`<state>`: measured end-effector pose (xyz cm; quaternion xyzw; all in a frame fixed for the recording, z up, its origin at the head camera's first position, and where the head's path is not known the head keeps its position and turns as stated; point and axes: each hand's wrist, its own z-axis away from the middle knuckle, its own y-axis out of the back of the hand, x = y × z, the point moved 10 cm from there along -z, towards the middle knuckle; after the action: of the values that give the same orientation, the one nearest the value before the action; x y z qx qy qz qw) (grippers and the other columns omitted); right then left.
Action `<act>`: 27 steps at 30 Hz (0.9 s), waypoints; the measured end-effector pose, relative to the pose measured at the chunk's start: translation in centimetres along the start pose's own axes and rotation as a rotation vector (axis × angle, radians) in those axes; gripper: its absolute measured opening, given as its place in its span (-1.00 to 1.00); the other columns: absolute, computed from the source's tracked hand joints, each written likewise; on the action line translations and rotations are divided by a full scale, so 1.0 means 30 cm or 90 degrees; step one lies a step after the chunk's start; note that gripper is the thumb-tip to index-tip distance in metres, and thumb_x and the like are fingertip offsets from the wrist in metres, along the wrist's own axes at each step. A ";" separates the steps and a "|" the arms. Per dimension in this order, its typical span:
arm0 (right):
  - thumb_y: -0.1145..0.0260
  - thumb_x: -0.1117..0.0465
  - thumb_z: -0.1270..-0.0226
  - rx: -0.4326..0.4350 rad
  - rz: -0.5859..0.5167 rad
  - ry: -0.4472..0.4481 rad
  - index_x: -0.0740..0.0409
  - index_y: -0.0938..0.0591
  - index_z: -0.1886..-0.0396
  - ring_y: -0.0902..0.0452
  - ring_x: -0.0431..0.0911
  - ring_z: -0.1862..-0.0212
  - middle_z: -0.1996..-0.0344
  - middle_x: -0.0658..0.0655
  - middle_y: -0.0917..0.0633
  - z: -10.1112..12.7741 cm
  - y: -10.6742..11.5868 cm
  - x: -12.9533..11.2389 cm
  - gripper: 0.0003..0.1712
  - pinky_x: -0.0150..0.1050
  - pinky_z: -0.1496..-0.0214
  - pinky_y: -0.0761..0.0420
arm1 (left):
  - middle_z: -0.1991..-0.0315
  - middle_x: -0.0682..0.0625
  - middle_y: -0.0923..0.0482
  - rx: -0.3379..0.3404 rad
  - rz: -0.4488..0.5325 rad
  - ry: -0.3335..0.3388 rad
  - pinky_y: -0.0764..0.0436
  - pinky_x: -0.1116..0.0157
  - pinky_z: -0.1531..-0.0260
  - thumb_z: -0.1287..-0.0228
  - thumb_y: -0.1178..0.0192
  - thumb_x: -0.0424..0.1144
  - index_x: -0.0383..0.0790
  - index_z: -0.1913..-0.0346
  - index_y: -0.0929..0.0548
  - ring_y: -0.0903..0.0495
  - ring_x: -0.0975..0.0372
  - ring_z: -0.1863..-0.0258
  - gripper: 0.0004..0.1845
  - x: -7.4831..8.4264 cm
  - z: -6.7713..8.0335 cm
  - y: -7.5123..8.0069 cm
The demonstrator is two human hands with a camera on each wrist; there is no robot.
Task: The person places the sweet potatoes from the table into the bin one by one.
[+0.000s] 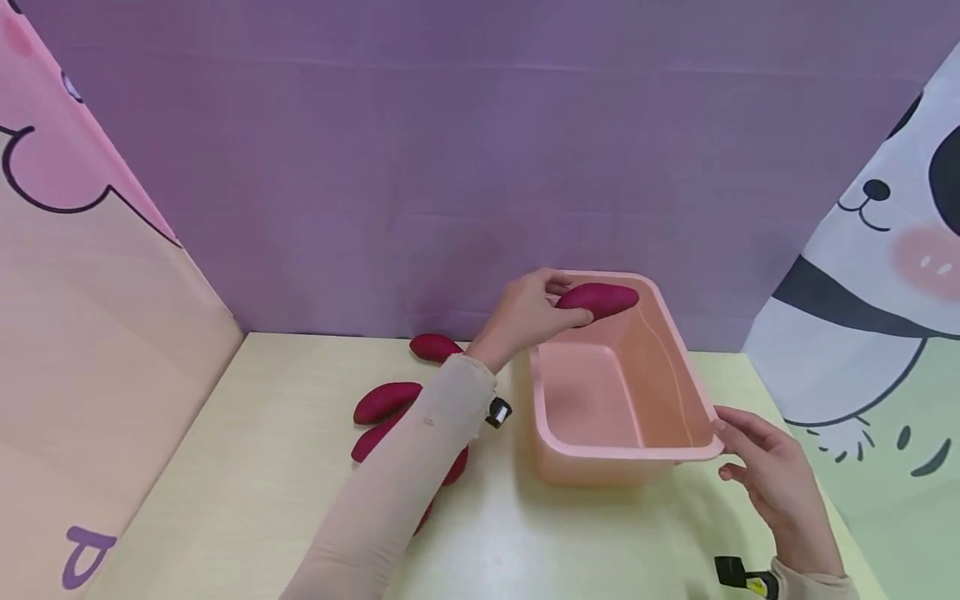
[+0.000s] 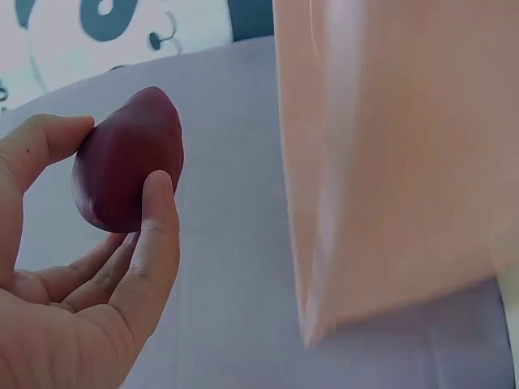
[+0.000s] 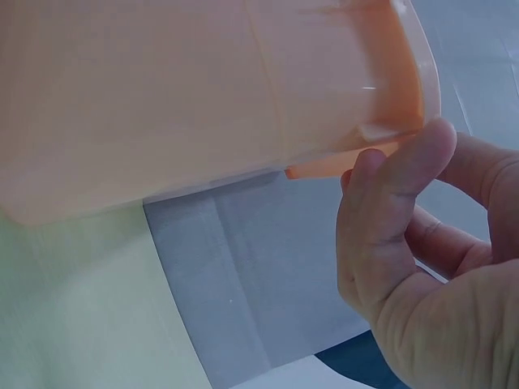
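Observation:
Over the far end of a pink plastic basin (image 1: 577, 392), my left hand (image 1: 536, 312) holds a purple-red sweet potato (image 1: 600, 298) between thumb and fingers. The left wrist view shows that sweet potato (image 2: 130, 162) pinched at the fingertips, beside the basin's wall (image 2: 422, 162). My right hand (image 1: 776, 475) grips the basin's near right corner, with thumb and fingers on the rim. In the right wrist view the fingers (image 3: 422, 158) close over the rim's edge. The visible inside of the basin holds nothing.
Several more sweet potatoes (image 1: 386, 402) lie on the pale table (image 1: 225, 483) left of the basin, partly hidden by my left forearm. A purple cloth wall (image 1: 450, 167) stands behind the table. Printed panels rise on the left and right, the right one with a panda (image 1: 877, 275).

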<state>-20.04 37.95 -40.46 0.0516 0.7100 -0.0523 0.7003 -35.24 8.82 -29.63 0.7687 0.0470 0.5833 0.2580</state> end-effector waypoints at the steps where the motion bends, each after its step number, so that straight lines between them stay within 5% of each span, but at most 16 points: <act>1: -0.30 0.31 -0.44 0.000 -0.003 -0.001 0.08 -0.73 -0.03 -0.63 -0.19 0.32 0.23 -0.04 -0.73 0.002 -0.004 0.000 -0.77 -0.34 0.53 -0.61 | -0.01 0.06 -0.63 -0.007 -0.004 0.002 -0.60 0.37 0.13 -0.09 -0.47 -0.06 -0.18 -0.16 -0.62 -0.61 0.25 0.05 -0.43 0.010 -0.016 -0.023; 11: -0.28 0.33 -0.45 -0.012 -0.012 0.008 0.11 -0.73 -0.01 -0.63 -0.19 0.33 0.26 -0.02 -0.73 0.019 -0.027 -0.004 -0.78 -0.35 0.54 -0.61 | 0.14 0.04 -0.63 -0.040 0.004 0.017 -0.59 0.40 0.27 -0.13 -0.43 -0.16 -0.25 -0.07 -0.59 -0.59 0.26 0.25 -0.53 0.058 -0.091 -0.189; 14: -0.28 0.33 -0.45 -0.013 -0.014 0.007 0.10 -0.73 0.00 -0.63 -0.19 0.33 0.26 -0.03 -0.73 0.019 -0.033 0.000 -0.78 -0.35 0.54 -0.61 | 0.31 0.07 -0.64 -0.055 -0.008 0.007 -0.57 0.41 0.38 -0.14 -0.42 -0.17 -0.23 0.10 -0.65 -0.58 0.27 0.39 -0.69 0.045 -0.091 -0.228; 19: -0.29 0.32 -0.45 -0.009 -0.005 0.006 0.09 -0.73 0.00 -0.63 -0.20 0.32 0.26 -0.03 -0.72 0.019 -0.039 0.003 -0.79 -0.36 0.54 -0.62 | 0.63 0.08 -0.56 -0.136 -0.097 0.034 -0.49 0.39 0.55 -0.18 -0.41 -0.15 -0.14 0.46 -0.66 -0.50 0.26 0.60 -0.82 0.007 -0.071 -0.289; 27: -0.30 0.29 -0.45 -0.005 0.005 0.005 0.10 -0.72 -0.01 -0.62 -0.20 0.31 0.24 -0.03 -0.72 0.014 -0.047 0.007 -0.79 -0.36 0.53 -0.62 | 0.57 0.05 -0.47 -0.233 -0.253 0.078 -0.49 0.39 0.50 -0.10 -0.50 -0.19 -0.20 0.37 -0.60 -0.49 0.23 0.53 -0.74 -0.060 -0.009 -0.396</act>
<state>-19.83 36.48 -40.66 0.0516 0.7126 -0.0463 0.6982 -33.34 18.50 -36.52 0.6482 0.1066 0.5655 0.4986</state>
